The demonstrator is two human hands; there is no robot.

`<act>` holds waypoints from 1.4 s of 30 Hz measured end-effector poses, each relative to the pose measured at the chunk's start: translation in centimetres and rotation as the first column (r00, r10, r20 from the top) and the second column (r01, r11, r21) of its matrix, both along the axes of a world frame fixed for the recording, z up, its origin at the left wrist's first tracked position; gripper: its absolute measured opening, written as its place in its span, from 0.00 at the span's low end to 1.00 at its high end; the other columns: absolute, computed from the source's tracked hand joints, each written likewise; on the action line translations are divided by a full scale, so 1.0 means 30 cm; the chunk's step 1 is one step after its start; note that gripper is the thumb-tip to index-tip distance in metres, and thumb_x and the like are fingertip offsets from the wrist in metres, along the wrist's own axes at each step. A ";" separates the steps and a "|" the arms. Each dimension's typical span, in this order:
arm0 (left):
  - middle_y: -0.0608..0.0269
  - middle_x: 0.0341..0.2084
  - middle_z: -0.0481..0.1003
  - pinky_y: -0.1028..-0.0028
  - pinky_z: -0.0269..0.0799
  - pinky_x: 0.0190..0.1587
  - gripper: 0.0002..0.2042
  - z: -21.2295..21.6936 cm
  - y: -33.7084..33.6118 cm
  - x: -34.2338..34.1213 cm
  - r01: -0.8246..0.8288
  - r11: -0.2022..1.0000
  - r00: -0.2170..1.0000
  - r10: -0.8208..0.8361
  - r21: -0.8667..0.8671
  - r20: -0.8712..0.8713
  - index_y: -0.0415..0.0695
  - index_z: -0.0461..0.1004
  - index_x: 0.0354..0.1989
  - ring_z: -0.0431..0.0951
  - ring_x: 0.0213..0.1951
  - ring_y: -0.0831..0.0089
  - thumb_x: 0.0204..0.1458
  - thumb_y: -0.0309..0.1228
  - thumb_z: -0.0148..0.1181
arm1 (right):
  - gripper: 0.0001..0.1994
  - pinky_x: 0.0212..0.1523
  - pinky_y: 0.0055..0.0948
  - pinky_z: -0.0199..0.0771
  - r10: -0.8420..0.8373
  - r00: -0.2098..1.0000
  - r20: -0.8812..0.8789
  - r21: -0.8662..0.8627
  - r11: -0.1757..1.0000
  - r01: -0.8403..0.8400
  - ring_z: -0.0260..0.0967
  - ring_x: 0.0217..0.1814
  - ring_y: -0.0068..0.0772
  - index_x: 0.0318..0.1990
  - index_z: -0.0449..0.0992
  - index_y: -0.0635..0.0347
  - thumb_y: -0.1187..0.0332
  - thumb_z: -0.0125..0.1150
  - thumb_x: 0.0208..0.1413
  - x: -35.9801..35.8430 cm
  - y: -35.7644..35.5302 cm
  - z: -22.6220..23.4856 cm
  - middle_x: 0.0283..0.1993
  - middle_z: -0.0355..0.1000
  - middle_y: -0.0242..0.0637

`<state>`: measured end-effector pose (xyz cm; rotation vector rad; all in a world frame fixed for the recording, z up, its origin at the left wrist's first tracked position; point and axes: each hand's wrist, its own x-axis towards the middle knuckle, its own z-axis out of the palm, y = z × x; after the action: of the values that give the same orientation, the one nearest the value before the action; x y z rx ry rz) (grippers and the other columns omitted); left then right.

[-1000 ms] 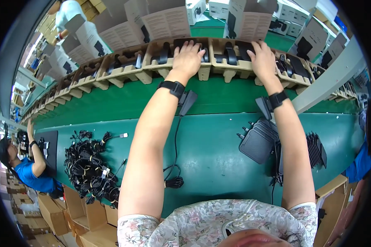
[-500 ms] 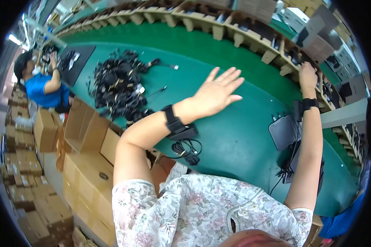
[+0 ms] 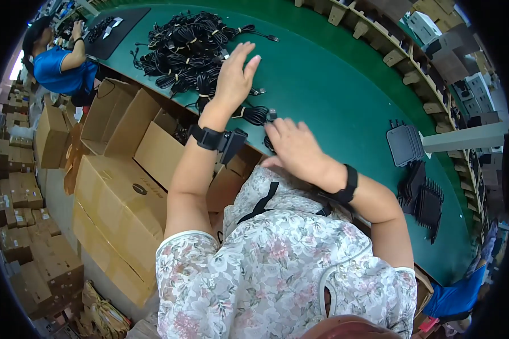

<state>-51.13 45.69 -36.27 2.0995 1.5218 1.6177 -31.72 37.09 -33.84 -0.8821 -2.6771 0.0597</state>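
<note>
My left hand is raised at the near side of a large heap of black cables, bundled with pale ties. Its fingers are stretched out, and nothing shows in it. At the table's near edge, my right hand reaches over a black coiled cable, its thumb apart from its fingers. That hand hides most of the coil; a bit of black shows between thumb and fingers. Beyond its fingertips lies another coiled cable, beside a small connector.
Dark grey flat rounded panels and black ribbed pieces lie at the right on the green table. A slotted wooden rack curves along the far side. Open cardboard boxes stand at my left. A co-worker in blue sits beyond.
My right hand has come from the rack at the far right to the table's near edge. My left hand has turned fingers-up, close to the cable heap. The view has shifted too.
</note>
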 end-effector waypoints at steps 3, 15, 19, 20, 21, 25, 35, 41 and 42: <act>0.48 0.48 0.69 0.59 0.56 0.58 0.18 -0.017 -0.096 -0.008 0.023 0.998 0.996 -0.029 -0.066 -0.079 0.39 0.68 0.48 0.63 0.56 0.53 0.52 0.36 0.53 | 0.25 0.43 0.37 0.66 -0.035 0.998 0.049 -0.221 0.974 0.045 0.65 0.41 0.47 0.44 0.67 0.64 0.59 0.65 0.39 0.033 0.013 -0.082 0.38 0.67 0.45; 0.55 0.46 0.69 0.61 0.54 0.55 0.22 -0.047 -0.255 0.101 -0.021 0.986 0.871 -0.063 -0.166 -0.487 0.40 0.71 0.41 0.63 0.54 0.61 0.39 0.40 0.64 | 0.11 0.39 0.25 0.69 -0.523 0.747 -0.410 -0.713 0.695 0.096 0.70 0.36 0.28 0.42 0.64 0.64 0.65 0.51 0.58 0.427 0.255 -0.011 0.32 0.72 0.36; 0.53 0.39 0.71 0.63 0.62 0.46 0.21 -0.056 -0.202 0.201 -0.077 0.963 0.837 -0.077 -0.257 -0.542 0.38 0.69 0.39 0.69 0.44 0.60 0.40 0.39 0.65 | 0.11 0.40 0.23 0.68 -0.574 0.623 -0.532 -0.768 0.637 -0.069 0.69 0.37 0.24 0.42 0.63 0.63 0.64 0.46 0.61 0.420 0.230 0.086 0.34 0.71 0.35; 0.52 0.36 0.71 0.64 0.64 0.42 0.21 -0.065 -0.188 0.214 -0.117 0.959 0.803 -0.062 -0.258 -0.593 0.37 0.69 0.38 0.71 0.39 0.60 0.41 0.39 0.64 | 0.11 0.41 0.23 0.68 -0.604 0.581 -0.545 -0.786 0.610 -0.103 0.69 0.38 0.25 0.42 0.63 0.64 0.64 0.45 0.61 0.418 0.218 0.103 0.35 0.71 0.36; 0.52 0.36 0.71 0.64 0.64 0.42 0.21 -0.066 -0.170 0.227 -0.105 0.962 0.800 -0.069 -0.252 -0.596 0.37 0.69 0.38 0.71 0.39 0.60 0.41 0.39 0.64 | 0.11 0.41 0.23 0.68 -0.633 0.538 -0.556 -0.799 0.586 -0.137 0.69 0.38 0.26 0.42 0.63 0.64 0.64 0.45 0.61 0.426 0.212 0.113 0.36 0.70 0.36; 0.54 0.31 0.72 0.69 0.67 0.36 0.15 -0.067 -0.123 0.274 0.183 0.798 0.971 -0.239 -0.575 -0.023 0.37 0.67 0.38 0.72 0.33 0.65 0.48 0.34 0.60 | 0.11 0.44 0.22 0.67 -0.663 0.274 -0.697 -0.713 0.599 -0.365 0.66 0.37 0.24 0.43 0.62 0.64 0.64 0.42 0.62 0.466 0.182 0.122 0.36 0.67 0.36; 0.60 0.27 0.74 0.79 0.67 0.28 0.10 0.096 -0.240 0.607 0.903 0.427 -0.039 -0.033 0.049 0.999 0.38 0.68 0.37 0.73 0.29 0.75 0.53 0.31 0.56 | 0.12 0.39 0.20 0.62 -0.636 -0.014 -0.771 -0.484 0.601 -0.636 0.58 0.32 0.21 0.43 0.62 0.65 0.65 0.41 0.63 0.496 0.100 0.116 0.32 0.62 0.31; 0.61 0.28 0.74 0.80 0.67 0.28 0.06 0.081 -0.160 0.650 0.907 0.420 0.123 -0.170 -0.041 0.978 0.38 0.69 0.34 0.73 0.29 0.77 0.53 0.28 0.55 | 0.12 0.37 0.22 0.64 -0.559 0.567 -0.605 -0.629 0.772 0.091 0.61 0.33 0.21 0.50 0.63 0.63 0.70 0.44 0.61 0.512 0.031 0.133 0.35 0.66 0.31; 0.62 0.28 0.74 0.80 0.67 0.28 0.06 0.078 -0.159 0.660 0.903 0.428 0.130 -0.170 -0.045 0.977 0.38 0.69 0.33 0.73 0.29 0.77 0.53 0.28 0.54 | 0.12 0.37 0.22 0.64 -0.565 0.562 -0.604 -0.629 0.771 0.100 0.61 0.33 0.21 0.50 0.63 0.63 0.70 0.44 0.61 0.514 0.027 0.129 0.35 0.66 0.31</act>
<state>-31.34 40.92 -33.93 0.8021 0.4754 1.1350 -16.31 37.91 -29.97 -1.1864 -1.6126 0.9236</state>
